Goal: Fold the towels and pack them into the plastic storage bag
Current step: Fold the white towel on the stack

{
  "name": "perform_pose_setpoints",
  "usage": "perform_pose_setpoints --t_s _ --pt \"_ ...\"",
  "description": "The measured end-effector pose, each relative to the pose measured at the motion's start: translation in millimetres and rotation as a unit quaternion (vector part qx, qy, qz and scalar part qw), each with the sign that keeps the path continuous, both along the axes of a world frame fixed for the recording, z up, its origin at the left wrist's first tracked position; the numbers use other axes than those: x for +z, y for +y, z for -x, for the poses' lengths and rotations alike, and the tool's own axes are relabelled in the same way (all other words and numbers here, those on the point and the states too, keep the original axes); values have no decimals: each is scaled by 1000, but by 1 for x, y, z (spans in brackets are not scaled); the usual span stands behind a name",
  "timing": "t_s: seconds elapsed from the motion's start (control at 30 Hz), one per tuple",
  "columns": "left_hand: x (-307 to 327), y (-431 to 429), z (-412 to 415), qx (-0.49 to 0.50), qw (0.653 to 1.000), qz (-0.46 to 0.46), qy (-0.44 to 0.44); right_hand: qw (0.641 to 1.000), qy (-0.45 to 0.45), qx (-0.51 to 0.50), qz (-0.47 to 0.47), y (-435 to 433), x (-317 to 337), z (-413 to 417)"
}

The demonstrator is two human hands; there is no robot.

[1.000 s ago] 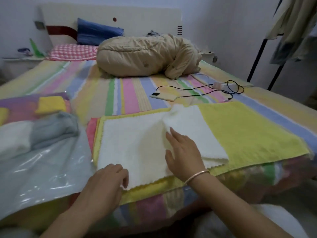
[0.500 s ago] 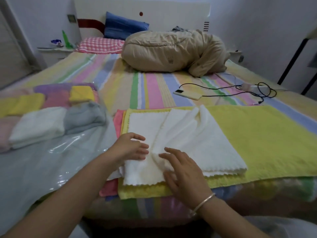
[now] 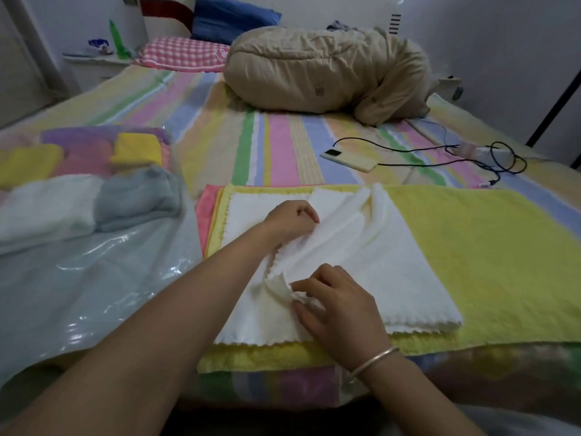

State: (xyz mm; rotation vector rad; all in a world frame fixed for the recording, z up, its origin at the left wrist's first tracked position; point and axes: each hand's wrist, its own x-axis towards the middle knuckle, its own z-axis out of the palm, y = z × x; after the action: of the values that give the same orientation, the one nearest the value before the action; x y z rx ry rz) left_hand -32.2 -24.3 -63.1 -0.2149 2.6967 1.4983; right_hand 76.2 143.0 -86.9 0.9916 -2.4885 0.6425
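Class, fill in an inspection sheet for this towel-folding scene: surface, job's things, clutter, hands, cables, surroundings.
Surface: striped bed sheet, covering the bed.
Job's things: white towel partly folded on a yellow towel; a pink towel edge shows beneath; plastic storage bag at left holds folded towels.
Clutter: beige quilt bundle, phone, pillows.
Hands: left hand gripping the white towel; right hand pinching its near edge; bracelet on right wrist.
Cables: black cable runs from the phone to a coil at right.
Surroundings: nightstand, headboard, white walls.
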Motion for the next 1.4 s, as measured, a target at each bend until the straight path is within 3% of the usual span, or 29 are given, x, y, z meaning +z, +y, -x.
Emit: perform_pose_setpoints --t_s 0.13,0.37,0.53,1.07,1.2,1.3,1.4 --pt "4 -4 8 -47 999 -2 -18 999 3 45 -29 -2 0 5" --pt "5 -50 -1 -51 989 139 -7 992 15 128 14 -12 3 -5" --pt "0 -89 -26 -51 972 231 -15 986 17 164 -4 -28 1 -18" --pt "7 -112 -48 -27 963 266 -20 982 16 186 -5 -53 2 -34" --pt "5 -111 -50 -25 963 269 -6 981 -26 187 -32 -50 1 -34" --pt "1 -111 -48 -5 962 273 -19 986 -44 160 -5 -45 11 -27" --pt "0 -109 -40 70 933 352 19 995 -7 89 34 -39 20 8"
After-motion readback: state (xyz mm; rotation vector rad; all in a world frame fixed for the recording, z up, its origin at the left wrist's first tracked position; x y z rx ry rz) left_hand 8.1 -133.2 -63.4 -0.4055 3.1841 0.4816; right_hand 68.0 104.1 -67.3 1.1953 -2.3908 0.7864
